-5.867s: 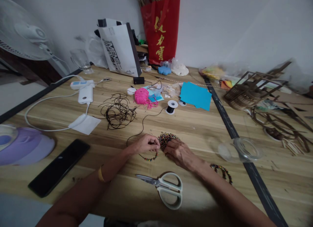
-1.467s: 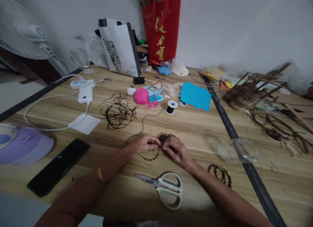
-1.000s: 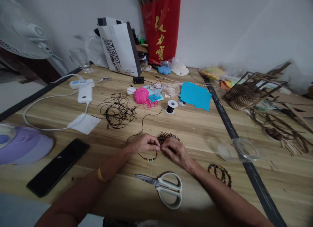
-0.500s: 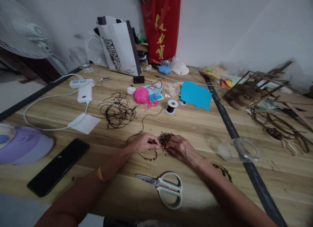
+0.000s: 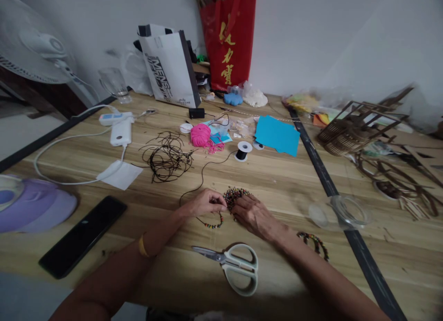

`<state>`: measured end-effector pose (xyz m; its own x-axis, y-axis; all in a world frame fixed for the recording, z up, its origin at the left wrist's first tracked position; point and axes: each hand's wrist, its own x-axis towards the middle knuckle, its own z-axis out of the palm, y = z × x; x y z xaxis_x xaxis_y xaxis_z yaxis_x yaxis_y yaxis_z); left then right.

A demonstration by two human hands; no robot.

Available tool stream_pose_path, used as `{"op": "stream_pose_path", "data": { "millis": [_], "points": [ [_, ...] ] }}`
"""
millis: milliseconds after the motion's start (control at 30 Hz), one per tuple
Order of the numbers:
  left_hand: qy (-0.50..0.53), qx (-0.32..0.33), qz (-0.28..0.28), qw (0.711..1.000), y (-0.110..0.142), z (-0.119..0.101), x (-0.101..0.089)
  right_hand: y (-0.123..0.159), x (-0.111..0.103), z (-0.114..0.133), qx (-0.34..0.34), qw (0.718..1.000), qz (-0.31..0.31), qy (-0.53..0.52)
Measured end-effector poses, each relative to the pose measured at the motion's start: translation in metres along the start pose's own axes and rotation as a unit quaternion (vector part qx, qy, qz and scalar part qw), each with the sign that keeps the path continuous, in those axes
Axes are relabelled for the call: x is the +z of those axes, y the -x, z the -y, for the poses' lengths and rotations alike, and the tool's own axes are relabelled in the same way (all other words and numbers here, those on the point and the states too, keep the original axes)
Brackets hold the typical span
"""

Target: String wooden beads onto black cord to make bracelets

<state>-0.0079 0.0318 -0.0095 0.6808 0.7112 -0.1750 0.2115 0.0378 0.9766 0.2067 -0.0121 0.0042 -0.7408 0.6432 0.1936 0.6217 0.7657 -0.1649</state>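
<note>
My left hand (image 5: 208, 203) pinches the end of a thin black cord (image 5: 198, 188). A short run of coloured beads (image 5: 213, 226) hangs on that cord in a curve below the fingers. Beside it, my right hand (image 5: 252, 213) rests at the near right side of a heap of small dark and coloured beads (image 5: 236, 192). Its fingers are bent down at the heap, and the fingertips are hidden, so I cannot see if a bead is in them. The cord runs back to a white spool (image 5: 243, 148) with black cord on it.
Scissors (image 5: 231, 263) with pale handles lie nearest me. A finished-looking bead bracelet (image 5: 318, 244) is right of my forearm, a black phone (image 5: 83, 235) at left. Beyond are tangled dark cord (image 5: 168, 159), pink yarn (image 5: 200, 135), blue sheets (image 5: 278, 134) and a clear round container (image 5: 350, 212).
My right hand has shifted slightly within the bead heap, and its forearm has moved a little left, showing more of the bracelet. My left hand stays nearly still on the cord.
</note>
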Motion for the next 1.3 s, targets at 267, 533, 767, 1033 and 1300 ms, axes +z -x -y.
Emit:
{"op": "stream_pose_path", "data": {
  "millis": [267,533,767,1033,1300],
  "points": [
    [-0.015,0.007,-0.003,1.0,-0.001,0.003,-0.001,-0.002,-0.006,0.001,0.0,0.997,-0.044,-0.058],
    [-0.021,0.01,-0.001,1.0,-0.002,0.007,0.0,-0.004,0.003,0.001,0.034,0.961,-0.17,-0.217],
    [-0.018,0.006,0.003,1.0,-0.001,0.006,0.0,-0.005,0.011,0.001,0.026,0.949,-0.2,-0.241],
    [-0.039,0.017,0.0,0.999,-0.002,0.007,0.0,-0.005,0.012,0.002,0.044,0.941,-0.201,-0.267],
    [-0.037,0.021,0.008,0.999,-0.001,0.005,0.0,-0.005,0.014,0.002,0.038,0.937,-0.202,-0.283]
  ]
}}
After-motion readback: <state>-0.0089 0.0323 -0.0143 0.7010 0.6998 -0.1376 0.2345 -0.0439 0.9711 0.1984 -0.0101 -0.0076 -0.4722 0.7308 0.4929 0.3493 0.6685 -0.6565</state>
